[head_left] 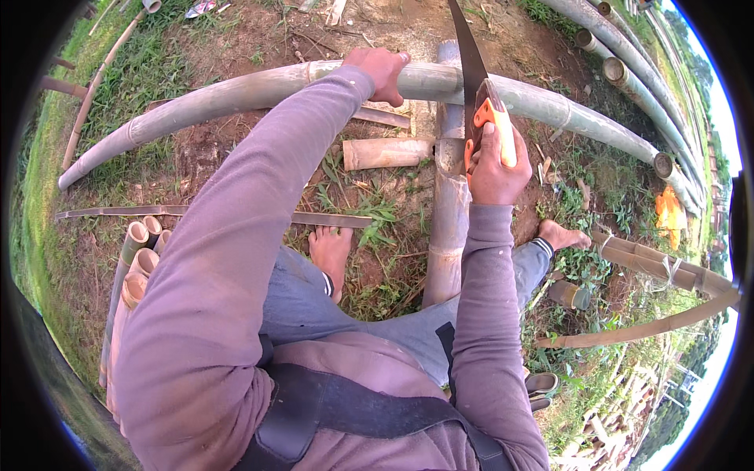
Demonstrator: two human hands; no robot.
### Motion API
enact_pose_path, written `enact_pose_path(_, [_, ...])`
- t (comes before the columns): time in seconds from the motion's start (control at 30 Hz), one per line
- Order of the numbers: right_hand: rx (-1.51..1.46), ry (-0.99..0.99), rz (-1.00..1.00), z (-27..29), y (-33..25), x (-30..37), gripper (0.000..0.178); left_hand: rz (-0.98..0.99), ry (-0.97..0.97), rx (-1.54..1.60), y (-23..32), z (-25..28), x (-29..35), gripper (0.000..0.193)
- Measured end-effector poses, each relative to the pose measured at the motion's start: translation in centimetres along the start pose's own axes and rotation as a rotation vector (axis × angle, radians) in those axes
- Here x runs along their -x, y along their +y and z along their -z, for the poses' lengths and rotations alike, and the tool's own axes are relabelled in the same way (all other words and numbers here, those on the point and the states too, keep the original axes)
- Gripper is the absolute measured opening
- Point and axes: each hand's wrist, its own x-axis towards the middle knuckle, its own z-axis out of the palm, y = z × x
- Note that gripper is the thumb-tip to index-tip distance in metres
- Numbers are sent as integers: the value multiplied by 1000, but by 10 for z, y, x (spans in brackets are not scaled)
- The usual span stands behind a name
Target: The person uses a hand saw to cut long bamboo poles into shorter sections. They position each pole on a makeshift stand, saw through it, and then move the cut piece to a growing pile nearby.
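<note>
Grey-green bamboo pole (220, 100), one, long; arches across the view from 9 through 12 to 2 o'clock, laid over a thicker crosswise piece. Principal item.

Bamboo poles (658, 96), stacked, several, cut ends showing; at 2 o'clock, near the rim.

Bamboo crosspiece (448, 228), stout, with an opening in its upper face; runs from 1 o'clock down toward 5, beneath the long pole.

Split bamboo strip (330, 220), narrow; from 9 o'clock inward, partly hidden by the left forearm.

Bamboo tubes (123, 286), bundle, pale open ends; between 8 and 9 o'clock.

Handsaw (474, 67), dark blade, orange-and-cream handle; at 1 o'clock, over the long pole just right of the crosspiece. Whether its teeth touch the pole cannot be told.

Bamboo offcut (387, 154), short; toward 12 o'clock, lying left of the crosspiece.

Hands, two, bare. Left hand (382, 72), 12 o'clock: curled over the pole, opened only to its girth. Right hand (499, 169), 2 o'clock: closed round the saw handle.

Handling note, by judgement: sawing here calls for firm left-hand pressure against rolling, fingers well clear of the blade, long square strokes, and a lighter touch through the last fibres.
</note>
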Motion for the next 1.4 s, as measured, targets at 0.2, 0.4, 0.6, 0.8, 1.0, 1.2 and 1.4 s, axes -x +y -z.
enact_pose_path(0.2, [73,-32,-93,91,-11,153,45,11,-26,-6,-7,-1,14,80])
enact_pose_path(0.4, [14,11,-81,35,-1,77,42,7,7,6,4,-3,2,88])
enact_pose_path(0.6, [137,-16,21,32,-3,51,40,3,1,2,-6,3,2,96])
enact_pose_path(0.8, [-46,23,-27,100,-17,176,51,29,-17,-3,-11,-4,-1,95])
enact_pose_path(1.0, [48,-82,-15,0,-23,-19,39,16,16,6,-9,2,-6,96])
enact_pose_path(1.2, [-56,-126,178,10,7,14,55,49,-52,11,-4,4,0,93])
enact_pose_path(1.4, [-124,11,115,-3,3,1,46,48,-26,-18,1,7,-1,93])
